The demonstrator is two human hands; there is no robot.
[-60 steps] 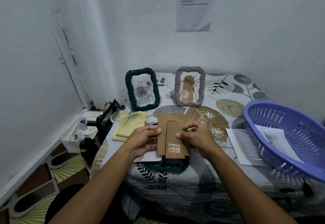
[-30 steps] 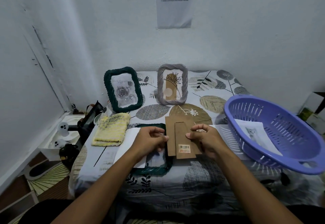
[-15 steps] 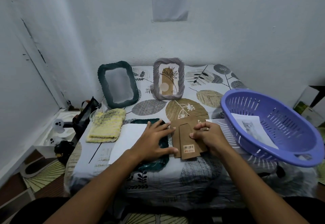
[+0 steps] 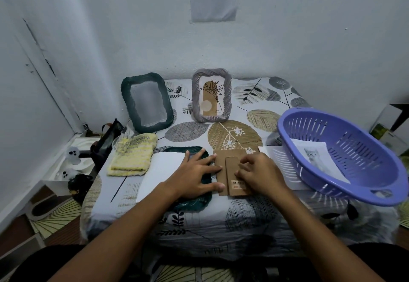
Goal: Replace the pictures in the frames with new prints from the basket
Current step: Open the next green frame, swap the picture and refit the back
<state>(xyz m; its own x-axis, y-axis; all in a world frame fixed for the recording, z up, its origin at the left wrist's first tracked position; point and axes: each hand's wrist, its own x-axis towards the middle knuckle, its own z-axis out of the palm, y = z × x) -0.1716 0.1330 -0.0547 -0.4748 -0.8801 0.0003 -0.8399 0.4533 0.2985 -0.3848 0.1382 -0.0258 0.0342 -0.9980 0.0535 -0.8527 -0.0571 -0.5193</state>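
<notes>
A dark green frame (image 4: 194, 202) lies face down near the table's front edge, and my left hand (image 4: 197, 174) rests flat on it with spread fingers. Just right of it lies the brown cardboard backing (image 4: 223, 169) with its stand flap, and my right hand (image 4: 257, 174) rests on that with curled fingers. A white sheet (image 4: 159, 171) lies under my left wrist. At the back stand a second green frame (image 4: 147, 102) and a grey frame (image 4: 211, 98) with a plant print. The purple basket (image 4: 345, 155) at right holds a cat print (image 4: 314, 158).
A folded yellow cloth (image 4: 131, 158) lies left of the white sheet. Another white sheet (image 4: 281, 166) sits partly under the basket. Beside the table's left edge are a black bag (image 4: 106, 142) and a white tray (image 4: 75, 162) with small ghost figures. Walls close in behind and left.
The cardboard backing, held up over the green frame by both hands, has come down on the table right of it. My left hand has opened flat onto the frame.
</notes>
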